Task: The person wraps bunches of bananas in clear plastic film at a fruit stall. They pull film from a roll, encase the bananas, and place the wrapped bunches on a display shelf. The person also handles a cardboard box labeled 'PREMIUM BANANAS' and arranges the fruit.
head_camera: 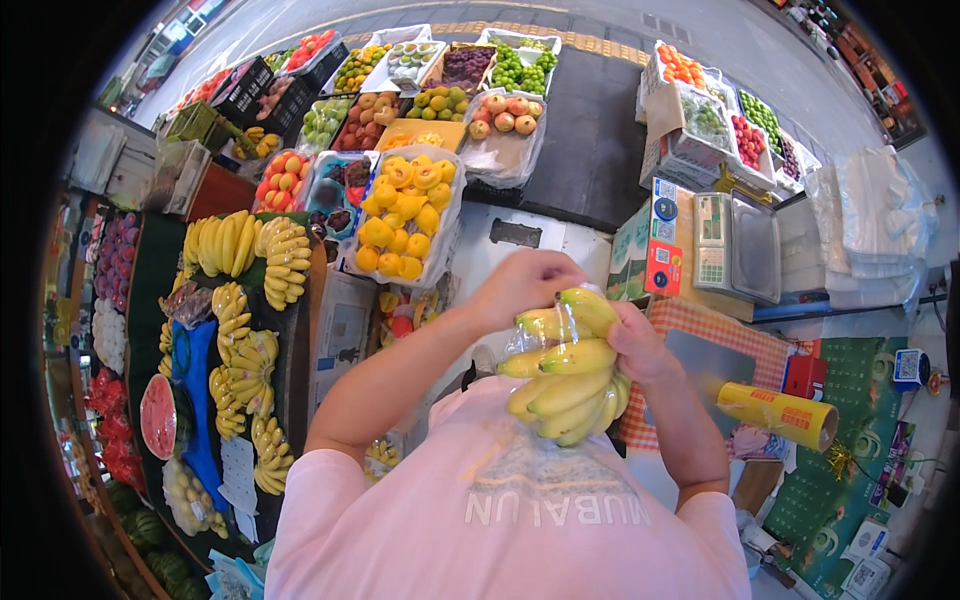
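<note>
A bunch of yellow-green bananas, partly covered in clear plastic film, hangs in front of my chest. My right hand grips the bunch at its upper right side, the thumb against a banana. Just above the bunch's top left, my left hand is bent inward with its fingers curled near the film; the fingertips are partly hidden, so whether they pinch the film does not show.
Banana bunches and a cut watermelon lie on the left stand. Fruit crates stand ahead. To the right are a weighing scale, hanging plastic bags, a checked cloth and a yellow film roll.
</note>
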A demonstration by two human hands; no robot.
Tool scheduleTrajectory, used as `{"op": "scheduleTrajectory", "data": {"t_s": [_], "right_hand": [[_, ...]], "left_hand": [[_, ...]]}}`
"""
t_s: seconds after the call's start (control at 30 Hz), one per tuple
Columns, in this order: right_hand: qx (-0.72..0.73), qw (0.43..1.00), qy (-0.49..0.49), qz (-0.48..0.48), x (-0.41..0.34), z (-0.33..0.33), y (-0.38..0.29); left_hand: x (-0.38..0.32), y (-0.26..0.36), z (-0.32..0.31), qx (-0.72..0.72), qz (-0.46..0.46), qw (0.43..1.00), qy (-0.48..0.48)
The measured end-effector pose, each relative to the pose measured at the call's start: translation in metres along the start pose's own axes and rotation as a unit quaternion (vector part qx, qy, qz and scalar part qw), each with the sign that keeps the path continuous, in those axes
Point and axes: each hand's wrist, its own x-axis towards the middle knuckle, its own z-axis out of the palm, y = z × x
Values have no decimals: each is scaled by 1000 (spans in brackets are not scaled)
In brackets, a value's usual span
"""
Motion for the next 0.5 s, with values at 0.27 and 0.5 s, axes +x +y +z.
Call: {"op": "scheduleTrajectory", "data": {"t_s": [0.27, 0.5], "right_hand": [[-7, 1000, 17, 0, 3, 17, -16], [-17, 997, 56, 44, 14, 13, -6]], "left_hand": [[-40, 92, -2, 234, 78, 967, 69], [-26, 78, 2, 460, 150, 872, -69]]}}
